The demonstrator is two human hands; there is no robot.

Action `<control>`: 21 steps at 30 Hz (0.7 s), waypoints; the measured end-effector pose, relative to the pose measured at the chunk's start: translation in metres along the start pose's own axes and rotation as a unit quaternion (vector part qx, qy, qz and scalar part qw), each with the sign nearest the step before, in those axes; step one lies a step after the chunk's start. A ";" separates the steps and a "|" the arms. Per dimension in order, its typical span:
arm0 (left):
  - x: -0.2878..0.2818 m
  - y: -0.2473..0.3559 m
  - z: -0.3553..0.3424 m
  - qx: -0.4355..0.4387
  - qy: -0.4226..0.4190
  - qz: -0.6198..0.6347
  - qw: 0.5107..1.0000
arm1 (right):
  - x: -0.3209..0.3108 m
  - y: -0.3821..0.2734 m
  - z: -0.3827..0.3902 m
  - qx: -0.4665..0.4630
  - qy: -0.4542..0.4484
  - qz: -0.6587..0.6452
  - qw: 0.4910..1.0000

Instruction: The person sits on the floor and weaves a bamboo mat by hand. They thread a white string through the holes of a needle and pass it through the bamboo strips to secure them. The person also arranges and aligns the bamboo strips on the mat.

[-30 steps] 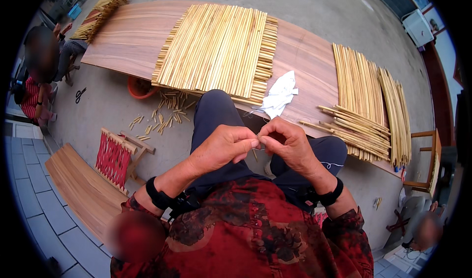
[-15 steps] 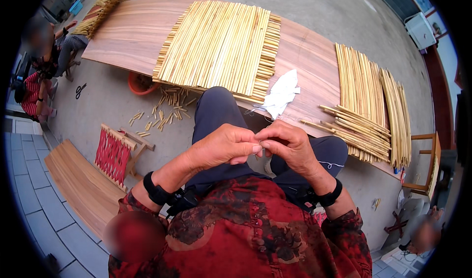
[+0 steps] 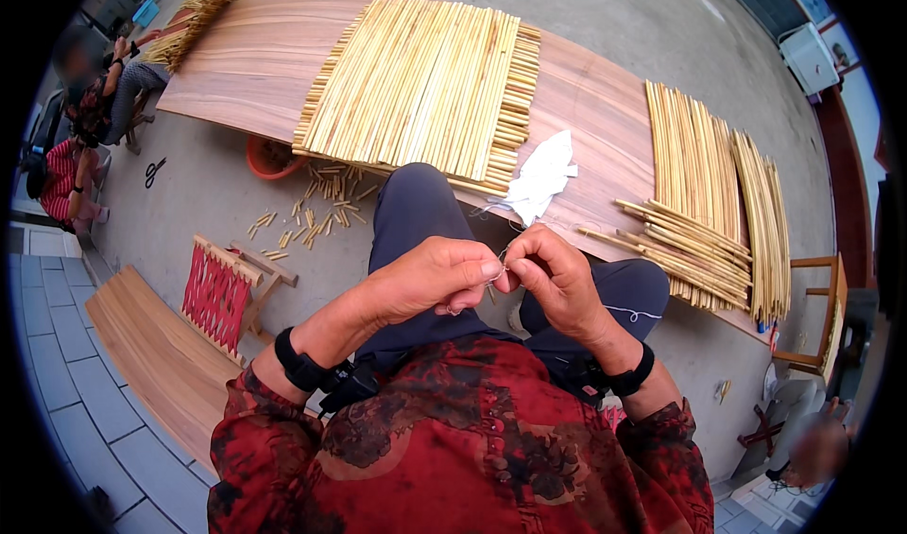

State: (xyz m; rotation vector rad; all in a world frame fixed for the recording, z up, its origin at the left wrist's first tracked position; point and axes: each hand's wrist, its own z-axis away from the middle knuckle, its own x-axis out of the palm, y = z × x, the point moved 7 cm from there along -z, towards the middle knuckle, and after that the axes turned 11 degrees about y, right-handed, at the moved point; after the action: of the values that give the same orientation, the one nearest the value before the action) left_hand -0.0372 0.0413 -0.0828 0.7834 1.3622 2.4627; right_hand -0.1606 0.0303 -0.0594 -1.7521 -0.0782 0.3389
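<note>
Centrally in the head view, two bare hands meet above the dark-trousered lap: the left hand (image 3: 439, 277) and right hand (image 3: 556, 284), each with thumb and forefinger pinched together on one thin, pale thread (image 3: 502, 262) between them. Beyond lies one smooth, wood-grained bench (image 3: 590, 90) bearing slender, round yellow sticks (image 3: 406, 90), too many to count, and one crumpled white cloth (image 3: 541, 182). Below its edge sit one rounded orange bowl (image 3: 268, 163) and scattered short stick pieces (image 3: 331, 217).

Thin, pale thread (image 3: 502, 267) spanned the narrow gap between the left hand (image 3: 435, 275) and right hand (image 3: 559, 284); at the latter's four o'clock, a looped white strand (image 3: 621, 311) crossed the dark trouser leg (image 3: 640, 286).
</note>
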 end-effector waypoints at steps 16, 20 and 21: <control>-0.018 -0.004 -0.005 0.072 0.088 -0.153 0.982 | -0.012 0.019 0.003 0.117 0.078 -0.103 0.985; -0.023 0.020 0.001 0.258 0.197 -0.334 0.885 | -0.019 0.013 0.000 0.101 0.102 -0.037 0.989; -0.023 0.030 0.004 0.302 0.225 -0.366 0.851 | -0.022 0.010 -0.001 0.090 0.111 -0.009 0.990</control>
State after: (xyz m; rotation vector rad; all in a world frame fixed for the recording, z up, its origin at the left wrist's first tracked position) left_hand -0.0137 0.0178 -0.0640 -0.2735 2.1334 1.6433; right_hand -0.1823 0.0224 -0.0653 -1.5989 0.0948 0.1316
